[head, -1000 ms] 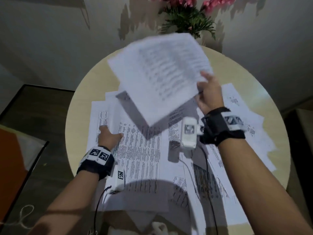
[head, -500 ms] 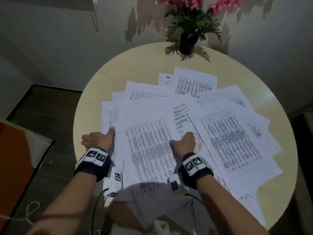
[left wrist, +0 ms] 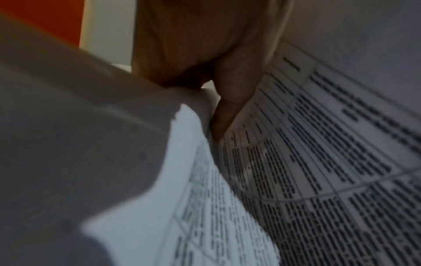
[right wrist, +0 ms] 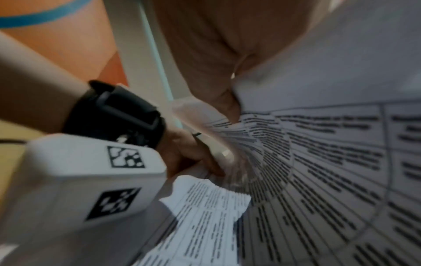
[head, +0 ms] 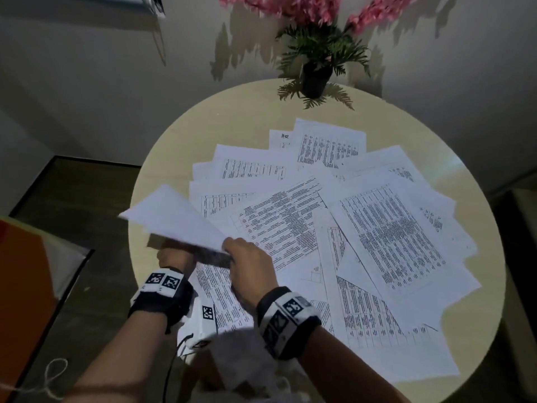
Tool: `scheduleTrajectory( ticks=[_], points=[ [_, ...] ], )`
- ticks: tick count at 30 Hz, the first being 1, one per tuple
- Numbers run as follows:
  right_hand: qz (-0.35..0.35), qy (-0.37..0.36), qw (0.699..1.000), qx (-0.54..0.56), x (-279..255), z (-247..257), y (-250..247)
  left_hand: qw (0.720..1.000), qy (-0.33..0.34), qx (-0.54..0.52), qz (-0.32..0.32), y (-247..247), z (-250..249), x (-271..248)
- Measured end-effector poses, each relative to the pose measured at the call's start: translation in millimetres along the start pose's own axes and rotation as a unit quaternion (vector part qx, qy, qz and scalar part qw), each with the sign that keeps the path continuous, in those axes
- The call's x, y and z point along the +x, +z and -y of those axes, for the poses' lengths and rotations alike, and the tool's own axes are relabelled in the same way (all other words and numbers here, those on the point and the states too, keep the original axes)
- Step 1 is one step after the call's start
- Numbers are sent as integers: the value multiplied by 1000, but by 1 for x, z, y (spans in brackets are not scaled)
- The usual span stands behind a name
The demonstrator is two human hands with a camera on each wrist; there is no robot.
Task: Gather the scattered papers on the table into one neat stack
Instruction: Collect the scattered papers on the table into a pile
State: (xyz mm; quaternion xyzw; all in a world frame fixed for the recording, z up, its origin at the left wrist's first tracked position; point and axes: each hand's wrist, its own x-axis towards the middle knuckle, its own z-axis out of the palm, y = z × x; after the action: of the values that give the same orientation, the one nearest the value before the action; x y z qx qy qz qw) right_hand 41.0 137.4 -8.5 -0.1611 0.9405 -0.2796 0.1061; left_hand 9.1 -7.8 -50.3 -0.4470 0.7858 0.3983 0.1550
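Observation:
Printed white papers point(head: 392, 234) lie fanned and overlapping across the round beige table point(head: 203, 126). At the near left edge a small sheaf of sheets point(head: 177, 219) is lifted and tilted, its blank underside facing up. My right hand point(head: 241, 257) grips its lower edge from above. My left hand point(head: 174, 257) sits under the raised sheaf, mostly hidden by it. In the left wrist view its thumb point(left wrist: 225, 108) presses on the printed sheets point(left wrist: 318, 162). From the right wrist, my left hand's fingers point(right wrist: 193, 160) curl onto the paper edges point(right wrist: 227, 180).
A potted plant point(head: 316, 71) with pink flowers stands at the table's far edge. An orange panel point(head: 23, 271) is on the dark floor to the left. Bare tabletop shows along the far-left rim and the right rim.
Half a second ago both hands lay on the papers at the near edge. My right hand has since moved left and raised a sheaf, which now tilts up over my left hand.

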Motion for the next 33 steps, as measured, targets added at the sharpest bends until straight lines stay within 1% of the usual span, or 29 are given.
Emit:
scheduleTrajectory(
  ticks=[2,3,4,5,6,7,8,10,12,14,16,17,18,20,21,22,23,24,25,26,27,28,29,31,33],
  points=[
    [-60,85,994,27,7,-19,2,999,45,-2,-26,-6,0,-1],
    [-77,126,989,17,9,-30,3,997,66,-6,-39,-9,-1,-3],
    [-58,168,984,4,10,-43,4,995,86,-12,-49,-12,-2,-6],
    [-7,209,978,-5,10,-56,5,992,115,-12,-55,-15,-5,-9],
    [45,235,971,-6,8,-66,6,988,140,-20,-54,-17,-7,-11],
    [74,237,969,-6,6,-74,5,986,154,-25,-50,-20,-11,-16],
    [81,228,970,1,5,-80,5,985,164,-31,-41,-22,-15,-16],
    [68,221,972,31,6,-84,3,981,192,-31,-8,-26,-22,-17],
    [61,235,968,60,8,-82,1,973,227,-13,28,-28,-25,-15],
    [72,238,966,70,8,-80,1,966,253,15,54,-24,-25,-10],
    [92,226,967,68,6,-79,1,957,271,76,67,-14,-22,-10],
    [97,222,968,66,4,-79,1,949,285,116,64,-9,-20,-10],
    [96,222,968,68,2,-80,1,935,310,165,54,-3,-17,-12],
    [89,208,972,66,-2,-80,-1,895,370,248,34,10,-10,-18],
    [90,205,972,66,-4,-80,-1,883,391,259,33,16,-7,-21],
    [91,205,972,68,-6,-79,-1,885,397,241,35,21,-4,-22],
    [88,204,972,74,-7,-79,0,906,375,194,38,23,-3,-24],
    [79,204,973,80,-7,-79,1,936,325,133,30,21,-6,-24],
    [66,201,974,83,-8,-80,3,960,268,84,16,16,-9,-22],
    [56,201,975,83,-9,-81,4,974,218,61,13,10,-13,-17],
    [53,203,974,86,-9,-82,5,980,185,62,27,1,-18,-14],
    [54,207,973,86,-10,-82,6,981,175,76,45,-8,-21,-13],
    [61,211,972,85,-9,-84,8,977,184,89,54,-16,-25,-12],
    [65,215,971,82,-8,-84,8,967,234,92,45,-37,-39,-16],
    [57,212,972,83,-8,-88,9,952,295,84,-12,-60,-58,-20]
  ],
)
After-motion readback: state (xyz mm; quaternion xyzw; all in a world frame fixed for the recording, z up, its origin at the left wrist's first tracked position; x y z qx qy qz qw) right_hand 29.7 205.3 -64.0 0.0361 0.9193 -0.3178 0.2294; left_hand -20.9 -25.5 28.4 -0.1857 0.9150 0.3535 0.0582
